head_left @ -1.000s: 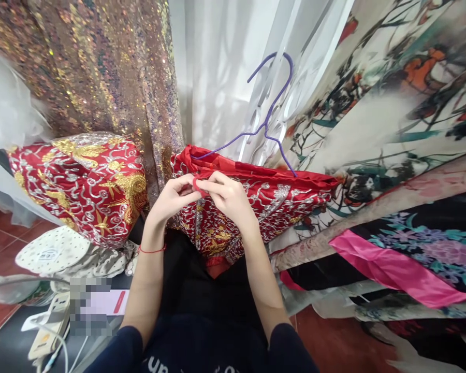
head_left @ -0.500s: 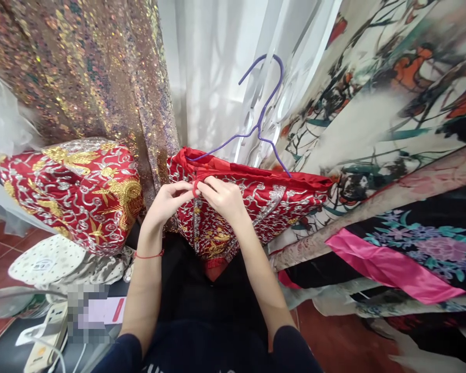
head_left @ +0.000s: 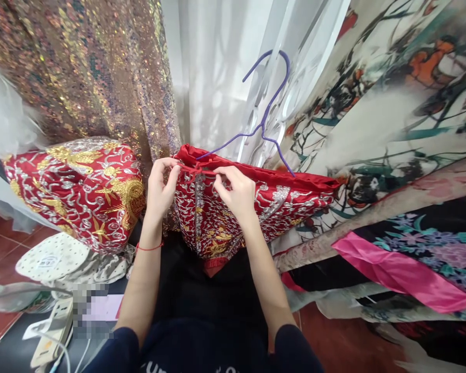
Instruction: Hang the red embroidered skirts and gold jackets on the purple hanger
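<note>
A: Far L first, pls. What's seen?
B: Lower L: a power strip [head_left: 52,331] w/ white cables plugged in, and a dotted white cloth [head_left: 52,256] lying above it. Above that, a red bundle [head_left: 75,191] embroidered in gold & silver is seen, backed by sequined fabric [head_left: 101,67].
A: Next, L hand?
B: The L hand [head_left: 161,186] is raised; one end of a red cord [head_left: 190,169] is pinched btwn thumb & forefinger.
A: Cord's middle?
B: Bunched at the top edge of the red garment [head_left: 213,223]; whether it's knotted or just looped can't be told. Garment is held up in front of the lap, approx. centre, below the white curtain [head_left: 217,62].
A: R hand?
B: By the R hand [head_left: 236,191], the cord's other side is nipped w/ fingertips, just in front of the garment.
A: And further R?
B: A purple hanger [head_left: 263,126], arms reaching the garment's top edge; then bird-print fabric [head_left: 365,119] and, lower, a pink band [head_left: 404,272].
</note>
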### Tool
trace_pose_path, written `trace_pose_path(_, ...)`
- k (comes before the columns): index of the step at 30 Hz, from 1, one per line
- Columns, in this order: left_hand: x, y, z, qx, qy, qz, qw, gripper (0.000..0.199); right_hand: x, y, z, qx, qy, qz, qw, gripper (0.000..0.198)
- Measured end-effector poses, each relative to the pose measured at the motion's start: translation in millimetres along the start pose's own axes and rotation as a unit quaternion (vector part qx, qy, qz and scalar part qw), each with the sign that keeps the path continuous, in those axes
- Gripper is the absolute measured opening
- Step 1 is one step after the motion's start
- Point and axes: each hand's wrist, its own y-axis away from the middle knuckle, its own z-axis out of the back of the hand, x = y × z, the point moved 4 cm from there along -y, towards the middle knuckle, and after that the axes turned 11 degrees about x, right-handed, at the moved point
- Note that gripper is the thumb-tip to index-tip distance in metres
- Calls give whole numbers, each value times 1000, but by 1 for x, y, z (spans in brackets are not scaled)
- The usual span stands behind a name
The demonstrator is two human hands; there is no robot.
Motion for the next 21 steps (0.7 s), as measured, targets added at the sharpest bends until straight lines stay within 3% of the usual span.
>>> trace_pose_path(6, -4, -8, 5, -75, -69, 4, 995, 11, -6, -2, 9, -58, -39, -71, 995, 16)
trace_pose_path(12, -7, -18, 2, -80, -170, -14, 982, 11, -17, -1, 20, -91, -32, -145, 985, 18)
trace_pose_path(19, -2, -24, 2, -112, -216, 22, 970, 12, -18, -2, 21, -126, 10, -182, 975, 18)
trace_pose_path(21, 0, -24, 5, -108, -210, 23, 971, 12, -16, -2, 21, -111, 25, -158, 981, 20)
